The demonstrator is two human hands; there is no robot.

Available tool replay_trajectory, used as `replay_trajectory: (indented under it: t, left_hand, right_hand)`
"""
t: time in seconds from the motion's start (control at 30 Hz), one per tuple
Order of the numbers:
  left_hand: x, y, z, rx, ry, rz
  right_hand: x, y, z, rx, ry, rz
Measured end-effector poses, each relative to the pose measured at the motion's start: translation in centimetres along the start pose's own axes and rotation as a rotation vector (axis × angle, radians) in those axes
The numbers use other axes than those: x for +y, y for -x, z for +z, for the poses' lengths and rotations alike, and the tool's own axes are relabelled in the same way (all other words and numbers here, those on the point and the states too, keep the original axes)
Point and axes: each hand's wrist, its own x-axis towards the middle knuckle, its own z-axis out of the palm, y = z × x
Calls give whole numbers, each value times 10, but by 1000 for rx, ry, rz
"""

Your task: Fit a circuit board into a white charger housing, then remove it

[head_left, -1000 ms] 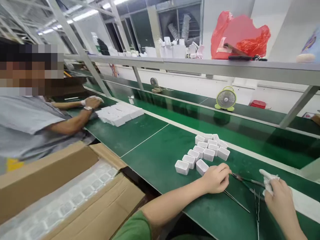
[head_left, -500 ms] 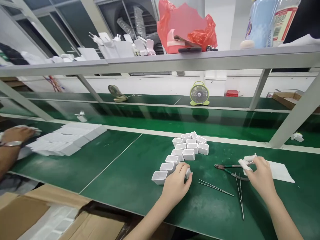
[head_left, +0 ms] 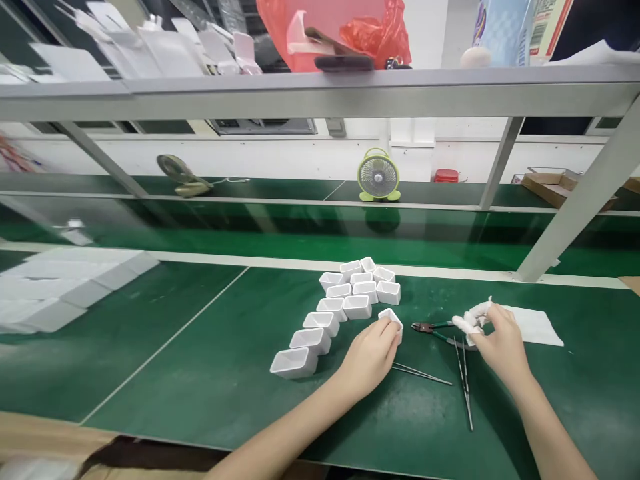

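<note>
My left hand (head_left: 369,357) is closed on a small white box (head_left: 391,316), an open-topped one, just above the green table. My right hand (head_left: 501,341) pinches a bundled white piece (head_left: 473,319) whose exact shape is unclear. Several open white boxes (head_left: 293,363) stand in a slanting cluster left of my left hand. Green-handled pliers (head_left: 425,327) lie between my hands, partly under the right one. One pair of tweezers (head_left: 423,375) lies beside my left hand, and another pair (head_left: 465,387) lies below my right hand. A white sheet (head_left: 537,326) rests behind my right hand.
Stacked white boxes (head_left: 65,283) occupy the table's left side. A shelf (head_left: 320,93) crosses above the table, with a slanted post (head_left: 575,200) at the right. A green fan (head_left: 379,175) stands at the back. Cardboard (head_left: 45,433) shows at the lower left.
My left hand has lifted the small box away from the cluster, toward the right. The view has shifted right, and the other person's hand at the left is out of view. My right hand keeps its hold.
</note>
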Motion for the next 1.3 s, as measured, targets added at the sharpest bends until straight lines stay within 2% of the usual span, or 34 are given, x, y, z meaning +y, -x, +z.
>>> replay_trajectory:
  t: [0.2, 0.4, 0.6, 0.97, 1.17, 1.3]
  left_hand:
    - [-6, -3, 18, 89, 53, 74]
    - [-10, 8, 9, 145, 126, 23]
    - [-9, 9, 8, 154, 252, -107]
    - [-11, 8, 9, 134, 300, -154]
    - [-10, 7, 7, 139, 298, -216]
    - [-11, 7, 7, 97, 292, -257]
  right_hand:
    - [-3, 0, 0, -37, 28, -21]
    - [-11, 0, -2, -70, -11, -11]
    - [-12, 4, -2, -164, -41, -64]
    - [-9, 4, -2, -156, -11, -127]
    - [-14, 1, 2, -142, -19, -117]
    - [-13, 1, 3, -130, -21, -108]
